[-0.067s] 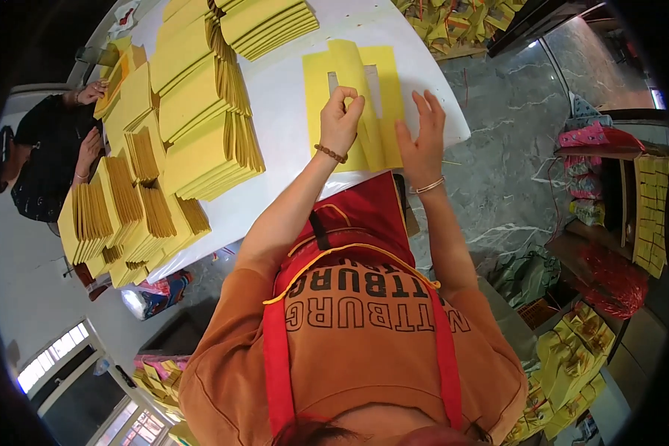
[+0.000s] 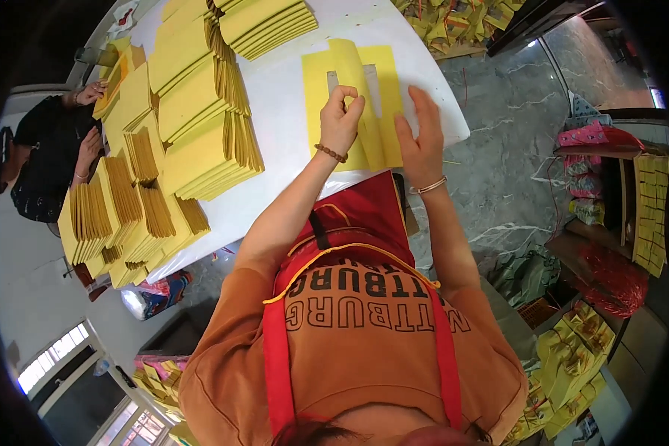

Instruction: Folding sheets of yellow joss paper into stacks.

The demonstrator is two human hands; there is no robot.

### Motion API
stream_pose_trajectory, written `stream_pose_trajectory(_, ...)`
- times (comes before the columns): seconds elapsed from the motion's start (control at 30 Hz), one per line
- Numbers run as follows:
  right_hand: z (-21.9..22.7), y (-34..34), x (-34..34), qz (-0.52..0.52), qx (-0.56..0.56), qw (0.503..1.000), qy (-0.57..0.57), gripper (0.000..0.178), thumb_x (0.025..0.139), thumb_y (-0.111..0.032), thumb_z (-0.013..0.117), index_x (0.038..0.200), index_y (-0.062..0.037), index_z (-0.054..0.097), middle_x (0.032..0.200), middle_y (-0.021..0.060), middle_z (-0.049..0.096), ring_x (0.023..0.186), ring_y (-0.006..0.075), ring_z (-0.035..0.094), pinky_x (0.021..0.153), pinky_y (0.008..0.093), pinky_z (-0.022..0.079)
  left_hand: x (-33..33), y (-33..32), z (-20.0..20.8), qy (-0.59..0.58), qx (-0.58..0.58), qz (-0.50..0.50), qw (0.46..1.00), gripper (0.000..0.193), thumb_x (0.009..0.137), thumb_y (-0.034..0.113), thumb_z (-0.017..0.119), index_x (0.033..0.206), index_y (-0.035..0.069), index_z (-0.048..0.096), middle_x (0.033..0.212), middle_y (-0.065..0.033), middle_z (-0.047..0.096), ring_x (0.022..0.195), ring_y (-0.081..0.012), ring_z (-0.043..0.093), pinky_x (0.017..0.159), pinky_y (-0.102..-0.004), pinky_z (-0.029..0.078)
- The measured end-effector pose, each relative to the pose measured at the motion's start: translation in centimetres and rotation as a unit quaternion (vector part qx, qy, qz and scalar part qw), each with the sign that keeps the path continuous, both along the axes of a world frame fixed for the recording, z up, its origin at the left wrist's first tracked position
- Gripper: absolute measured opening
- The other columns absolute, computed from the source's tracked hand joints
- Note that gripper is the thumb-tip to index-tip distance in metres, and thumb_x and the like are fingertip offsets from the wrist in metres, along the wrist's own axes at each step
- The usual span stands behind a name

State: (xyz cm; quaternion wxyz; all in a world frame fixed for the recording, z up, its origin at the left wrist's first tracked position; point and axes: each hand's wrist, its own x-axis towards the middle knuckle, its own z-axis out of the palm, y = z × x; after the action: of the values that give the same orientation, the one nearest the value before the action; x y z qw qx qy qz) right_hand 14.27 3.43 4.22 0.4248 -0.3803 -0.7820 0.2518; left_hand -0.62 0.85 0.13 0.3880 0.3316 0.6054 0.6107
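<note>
Yellow paper (image 2: 372,143) lies near the right end of a white table (image 2: 279,97), close to the edge nearest the person. It is flat and broad at its left and right sides, while a long flap (image 2: 346,63) rises and curls along its middle. Pale grey patches show beside the flap, a small one on its left and a longer strip (image 2: 375,97) on its right.

To the left, stacks of folded yellow sheets (image 2: 201,111) crowd the table in uneven rows, their layered edges fanned out; the nearest stands apart from the paper, with bare white surface between. At the far left a co-worker in black (image 2: 48,163) has both hands beside the outer stacks. Grey marbled flooring (image 2: 490,149) stretches beyond the table's right edge, and more yellow bundles (image 2: 650,215) sit at the far right.

The left hand (image 2: 340,123), above a brown beaded bracelet (image 2: 331,153), covers part of the flap with fingers curled and thumb drawn close; whether paper is pinched between them cannot be told. The right hand (image 2: 422,137) is spread wide, thumb apart from the raised fingers, at the paper's right edge, gripping nothing.
</note>
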Motion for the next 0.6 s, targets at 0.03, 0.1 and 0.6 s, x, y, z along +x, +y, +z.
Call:
stream_pose_trajectory(0.03, -0.8, 0.0, -0.4, -0.003, 0.001, 1.000, -0.001, 0.046, 0.090, -0.016, 0.048, 0.130, -0.0005, 0.033, 0.121, 0.0089, 0.047, 0.113, 0.0191, 0.045, 0.092, 0.0310, 0.039, 0.2, 0.0, 0.1, -0.001, 0.001, -0.003, 1.000, 0.008, 0.084, 0.013, 0.055, 0.085, 0.006, 0.052, 0.053, 0.0060, 0.039, 0.045, -0.0028, 0.032, 0.041, -0.0212, 0.025)
stream_pose_trajectory(0.1, -2.5, 0.0, -2.2, 0.080, -0.338, 0.898, 0.271, 0.045, 0.091, -0.020, 0.047, 0.130, -0.0023, 0.034, 0.120, 0.0078, 0.048, 0.108, 0.0174, 0.048, 0.087, 0.0292, 0.041, 0.2, -0.1, 0.5, 0.014, -0.015, -0.001, 1.000, 0.013, 0.084, 0.013, 0.056, 0.095, 0.007, 0.052, 0.057, 0.0042, 0.041, 0.047, -0.0035, 0.033, 0.041, -0.0217, 0.024)
stream_pose_trajectory(0.6, 0.3, 2.6, -2.2, 0.115, -0.269, 0.956, 0.017, 0.040, 0.079, -0.005, 0.049, 0.119, -0.0068, 0.046, 0.099, 0.0183, 0.059, 0.084, 0.0329, 0.059, 0.071, 0.0370, 0.047, -3.5, 0.1, 1.9, 0.092, 0.114, -0.057, 0.988, 0.059, 0.083, 0.011, 0.052, 0.133, 0.006, 0.021, 0.109, -0.0153, 0.051, 0.086, -0.0179, 0.055, 0.073, -0.0276, 0.047)
